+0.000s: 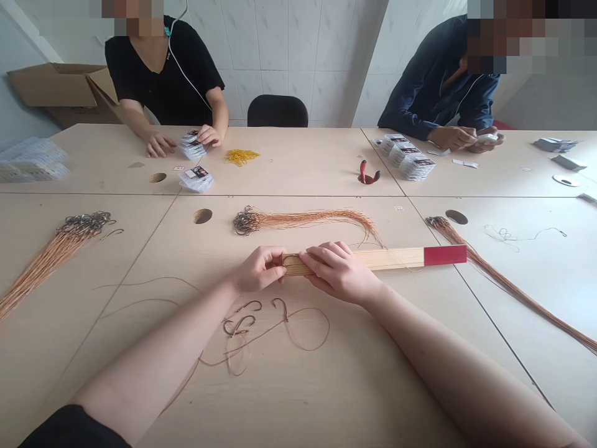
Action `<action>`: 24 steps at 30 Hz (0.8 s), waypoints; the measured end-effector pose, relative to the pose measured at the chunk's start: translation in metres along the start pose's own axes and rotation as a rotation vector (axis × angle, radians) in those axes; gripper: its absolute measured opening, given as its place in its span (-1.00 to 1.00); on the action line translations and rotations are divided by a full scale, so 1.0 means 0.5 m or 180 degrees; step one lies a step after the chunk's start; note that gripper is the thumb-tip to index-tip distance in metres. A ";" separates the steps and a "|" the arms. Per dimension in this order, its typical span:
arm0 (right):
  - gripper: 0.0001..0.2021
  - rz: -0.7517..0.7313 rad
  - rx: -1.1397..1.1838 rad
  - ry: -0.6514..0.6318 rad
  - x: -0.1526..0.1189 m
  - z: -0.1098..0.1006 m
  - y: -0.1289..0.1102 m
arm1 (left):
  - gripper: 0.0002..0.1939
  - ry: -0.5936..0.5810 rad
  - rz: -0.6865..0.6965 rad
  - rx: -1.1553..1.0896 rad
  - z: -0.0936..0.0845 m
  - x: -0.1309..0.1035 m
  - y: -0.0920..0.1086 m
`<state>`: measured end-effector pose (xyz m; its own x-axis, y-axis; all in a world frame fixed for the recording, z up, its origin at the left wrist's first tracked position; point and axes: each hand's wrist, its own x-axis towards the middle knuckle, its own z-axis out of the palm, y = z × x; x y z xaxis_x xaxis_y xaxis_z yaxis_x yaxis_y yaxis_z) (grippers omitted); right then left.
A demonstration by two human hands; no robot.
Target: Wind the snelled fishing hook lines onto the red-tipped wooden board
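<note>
My left hand (260, 269) pinches the left end of a long, flat, ruler-like wooden strip (394, 258) with a red far end. A dark fishing hook (290, 257) lies against the strip between my hands. My right hand (342, 272) grips the strip just beside it, fingers bent over the top. A thin line trails along the strip's right part. Nearer to me, several loose hooks (240, 325) with copper-coloured lines lie on the table, one hook (280, 306) apart from the others.
Bundles of hooks on copper-coloured lines lie at left (56, 246), ahead (303, 219) and right (494, 267). Red-handled pliers (368, 174) stand in a table hole. Across the table, two people handle small packs (410, 158). Yellow pieces (241, 157) lie near one person.
</note>
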<state>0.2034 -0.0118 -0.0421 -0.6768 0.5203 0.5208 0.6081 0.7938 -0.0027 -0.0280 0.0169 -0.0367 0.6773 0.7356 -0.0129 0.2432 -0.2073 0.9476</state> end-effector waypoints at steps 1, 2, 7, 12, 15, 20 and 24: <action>-0.64 0.0014 0.0028 -0.0010 0.000 0.001 0.000 | -0.91 -0.0042 -0.0022 -0.0043 -0.001 0.001 0.000; -0.63 0.0029 0.0060 -0.0011 -0.001 0.002 0.000 | -0.89 -0.0088 -0.0045 -0.0075 -0.001 0.002 0.000; -0.62 0.0086 0.0230 -0.0034 -0.003 0.009 0.002 | -0.85 -0.0251 -0.0093 -0.0143 -0.005 0.005 0.002; -0.61 0.0147 0.0287 -0.0165 -0.004 0.012 0.002 | -0.84 -0.0296 -0.0229 -0.0093 -0.007 0.007 0.000; -0.60 0.0170 0.0274 -0.0195 -0.002 0.011 0.001 | -0.82 -0.0292 -0.0350 -0.0136 -0.006 0.011 -0.002; -0.60 0.0192 0.0295 -0.0229 0.001 0.007 0.000 | -0.81 -0.0331 -0.0476 -0.0421 -0.008 0.016 -0.002; -0.61 0.0212 0.0342 -0.0262 0.002 0.004 -0.002 | -0.82 -0.0345 -0.0547 -0.0562 -0.010 0.018 -0.005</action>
<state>0.2014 -0.0113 -0.0433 -0.6708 0.5934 0.4448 0.6080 0.7835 -0.1284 -0.0260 0.0275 -0.0373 0.7093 0.6749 -0.2034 0.2426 0.0372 0.9694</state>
